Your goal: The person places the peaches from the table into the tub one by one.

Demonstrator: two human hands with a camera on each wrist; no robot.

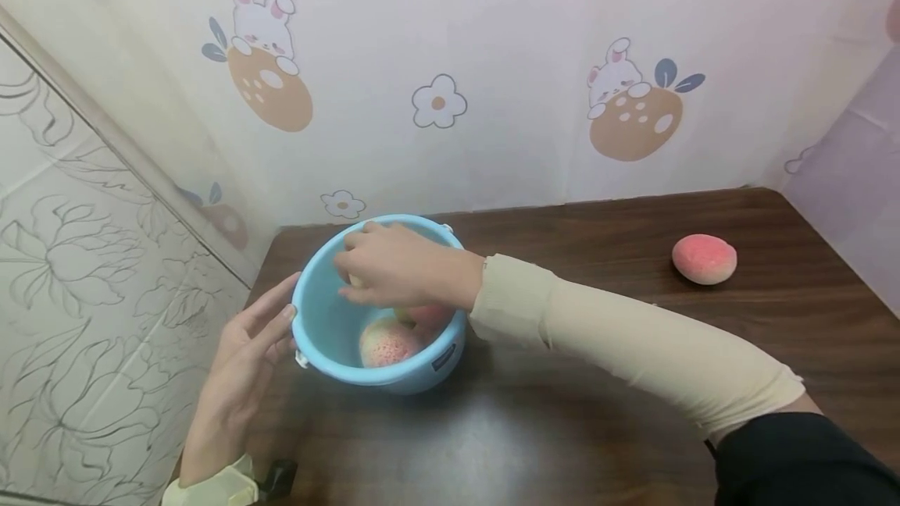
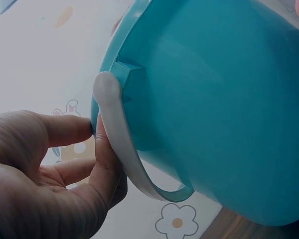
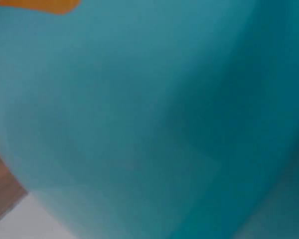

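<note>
A light blue bucket (image 1: 330,358) stands on a dark wooden table, with a white handle (image 2: 122,134) hanging at its side. At the bucket's left rim, my left hand (image 1: 242,358) pinches the edge between thumb and fingers, also seen in the left wrist view. My right hand (image 1: 397,264) is inside the bucket's mouth, fingers curled round a pale yellowish thing (image 1: 355,281), mostly hidden by them. Below it in the bucket lie a pink-speckled peach (image 1: 389,342) and a redder peach (image 1: 432,317), partly covered by the wrist. The right wrist view is filled by the blurred blue bucket wall.
Another pink peach (image 1: 705,259) lies on the right part of the wooden table (image 1: 562,397). A wall covering with rabbits and flowers (image 1: 439,101) rises behind the table. A white panel with line-drawn flowers (image 1: 77,256) stands along the left side.
</note>
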